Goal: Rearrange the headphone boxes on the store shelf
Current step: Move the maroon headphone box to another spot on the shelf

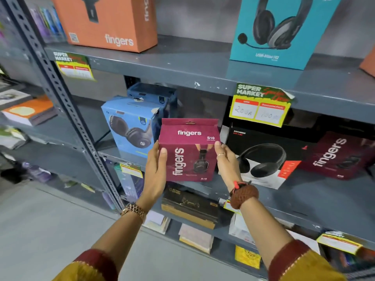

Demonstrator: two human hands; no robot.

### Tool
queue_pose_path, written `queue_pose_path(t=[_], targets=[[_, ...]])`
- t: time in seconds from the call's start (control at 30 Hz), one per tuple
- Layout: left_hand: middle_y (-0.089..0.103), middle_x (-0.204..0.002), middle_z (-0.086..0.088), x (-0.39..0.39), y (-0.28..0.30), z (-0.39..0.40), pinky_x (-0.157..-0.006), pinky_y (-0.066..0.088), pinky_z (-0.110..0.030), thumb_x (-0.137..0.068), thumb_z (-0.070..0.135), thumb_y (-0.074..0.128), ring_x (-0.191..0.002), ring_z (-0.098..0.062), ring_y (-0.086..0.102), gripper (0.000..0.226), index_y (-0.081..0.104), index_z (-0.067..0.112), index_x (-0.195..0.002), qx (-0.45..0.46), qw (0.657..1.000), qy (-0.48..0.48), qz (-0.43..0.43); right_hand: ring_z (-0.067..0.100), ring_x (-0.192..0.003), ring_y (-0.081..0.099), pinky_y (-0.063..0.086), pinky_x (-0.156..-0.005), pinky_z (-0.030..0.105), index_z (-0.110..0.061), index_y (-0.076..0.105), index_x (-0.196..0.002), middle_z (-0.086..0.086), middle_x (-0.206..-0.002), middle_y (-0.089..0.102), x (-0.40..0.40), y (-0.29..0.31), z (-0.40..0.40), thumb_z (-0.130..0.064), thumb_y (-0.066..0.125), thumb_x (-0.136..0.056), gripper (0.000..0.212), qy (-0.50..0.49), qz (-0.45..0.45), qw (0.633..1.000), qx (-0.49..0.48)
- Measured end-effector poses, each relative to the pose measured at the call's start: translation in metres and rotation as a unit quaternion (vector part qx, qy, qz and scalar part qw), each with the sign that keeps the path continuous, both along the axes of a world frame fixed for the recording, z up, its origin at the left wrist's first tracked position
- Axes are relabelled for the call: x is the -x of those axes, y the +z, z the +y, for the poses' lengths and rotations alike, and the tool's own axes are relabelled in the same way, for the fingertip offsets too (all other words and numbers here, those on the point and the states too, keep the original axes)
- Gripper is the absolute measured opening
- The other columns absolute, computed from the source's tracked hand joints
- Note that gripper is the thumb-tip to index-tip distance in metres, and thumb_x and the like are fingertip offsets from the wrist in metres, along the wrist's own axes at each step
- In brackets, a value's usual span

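A maroon "fingers S10" headphone box (188,151) is held upright in front of the middle shelf (304,199). My left hand (155,169) grips its left side and my right hand (226,159) grips its right side. To its left stands a light blue headphone box (129,126) with a darker blue box (152,93) behind it. On the right sit a black and white headphone box (261,157) and a second maroon "fingers" box (338,157). The upper shelf carries an orange "fingers" box (105,21) and a teal headset box (284,31).
Yellow price tags (260,106) hang from the shelf edges. A perforated grey upright post (60,94) stands to the left, with books (30,110) on shelves beyond it. The lower shelf holds a black and gold box (188,205) and several small packs.
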State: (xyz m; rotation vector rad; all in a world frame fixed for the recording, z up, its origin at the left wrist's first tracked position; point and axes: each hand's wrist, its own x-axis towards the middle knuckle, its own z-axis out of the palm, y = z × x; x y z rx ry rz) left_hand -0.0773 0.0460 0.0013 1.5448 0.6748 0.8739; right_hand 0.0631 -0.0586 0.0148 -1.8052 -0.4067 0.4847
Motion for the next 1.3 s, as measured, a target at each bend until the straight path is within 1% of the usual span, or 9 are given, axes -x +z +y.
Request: queue_pose_path(t=[0.13,0.27,0.43,0.53,0.7,0.83,0.93,1.07,1.3], targets=[[0.05,-0.122,0.02,0.016,-0.007,-0.061,-0.079,0.039,0.004,-0.1,0.027,0.032,-0.101,0.027,0.049,0.042,0.035,0.015,-0.141,-0.013,0.999,0.034,-0.018,0.019,-0.129,0.052,0.037,-0.111,0.042,-0.021,0.053,-0.134,-0.002,-0.139,0.057,0.015,-0.002,-0.065,-0.058,0.038,-0.09,0.06,0.015,-0.026,0.999,-0.013],[0.053,-0.12,0.017,0.012,-0.014,-0.141,-0.081,0.04,0.002,-0.096,0.033,0.036,-0.103,0.023,0.051,0.046,0.04,0.013,-0.137,-0.039,0.998,0.042,-0.034,0.015,-0.105,0.061,0.044,-0.088,0.027,-0.04,0.061,-0.098,-0.015,-0.102,0.065,0.013,-0.004,-0.149,-0.054,0.038,-0.093,0.028,-0.003,-0.021,0.999,-0.041],[0.053,-0.126,0.018,-0.023,-0.022,-0.221,-0.083,0.046,-0.008,-0.085,0.058,0.038,-0.111,0.01,0.055,0.059,0.04,0.028,-0.135,-0.035,0.998,-0.019,-0.041,0.03,-0.102,0.067,0.047,-0.085,0.039,-0.03,0.067,-0.079,0.014,-0.101,0.074,-0.016,-0.009,-0.243,-0.061,0.034,-0.09,0.046,-0.07,-0.042,0.996,-0.022],[0.057,-0.127,0.009,-0.06,-0.021,-0.265,-0.085,0.052,-0.018,-0.083,0.064,0.04,-0.109,0.003,0.059,0.062,0.041,0.029,-0.135,-0.028,0.997,-0.068,-0.027,0.032,-0.109,0.064,0.051,-0.078,0.037,-0.023,0.068,-0.086,0.009,-0.101,0.07,-0.042,-0.006,-0.3,-0.059,0.034,-0.092,0.049,-0.114,-0.023,0.993,-0.026],[0.06,-0.119,0.013,-0.124,-0.006,-0.314,-0.078,0.049,-0.007,-0.094,0.036,0.044,-0.107,0.007,0.06,0.036,0.045,0.025,-0.128,0.003,0.984,-0.179,-0.018,0.027,-0.12,0.058,0.039,-0.096,0.035,-0.038,0.046,-0.067,-0.001,-0.102,0.057,-0.091,-0.004,-0.363,-0.062,0.035,-0.089,0.035,-0.188,-0.016,0.982,-0.021],[0.056,-0.127,0.009,-0.174,0.0,-0.324,-0.087,0.043,-0.007,-0.095,0.042,0.041,-0.108,0.006,0.056,0.042,0.043,0.023,-0.133,0.013,0.976,-0.218,0.025,0.026,-0.129,0.052,0.035,-0.111,0.044,-0.031,0.059,-0.102,0.006,-0.14,0.054,-0.128,0.0,-0.388,-0.067,0.033,-0.086,0.048,-0.198,-0.017,0.98,-0.017],[0.055,-0.128,0.005,-0.209,-0.004,-0.321,-0.107,0.036,-0.03,-0.092,0.051,0.04,-0.122,-0.012,0.05,0.045,0.048,0.022,-0.126,0.016,0.972,-0.226,0.061,0.027,-0.133,0.047,0.032,-0.114,0.047,-0.018,0.05,-0.136,0.006,-0.147,0.046,-0.154,0.002,-0.396,-0.064,0.032,-0.089,0.068,-0.199,-0.014,0.98,-0.024],[0.054,-0.119,0.01,-0.239,-0.01,-0.314,-0.108,0.037,-0.037,-0.083,0.059,0.036,-0.116,-0.011,0.05,0.05,0.046,0.027,-0.12,0.008,0.964,-0.249,0.094,0.026,-0.135,0.045,0.03,-0.116,0.045,-0.019,0.045,-0.141,0.005,-0.15,0.043,-0.181,0.001,-0.397,-0.064,0.031,-0.089,0.07,-0.189,-0.002,0.982,-0.019],[0.053,-0.116,0.005,-0.261,-0.01,-0.311,-0.084,0.04,-0.022,-0.097,0.028,0.035,-0.099,-0.008,0.052,0.025,0.041,0.026,-0.122,0.028,0.966,-0.247,0.077,0.024,-0.135,0.046,0.03,-0.116,0.044,-0.023,0.045,-0.141,0.005,-0.146,0.047,-0.199,-0.01,-0.395,-0.074,0.035,-0.075,0.084,-0.195,0.017,0.98,-0.047]])
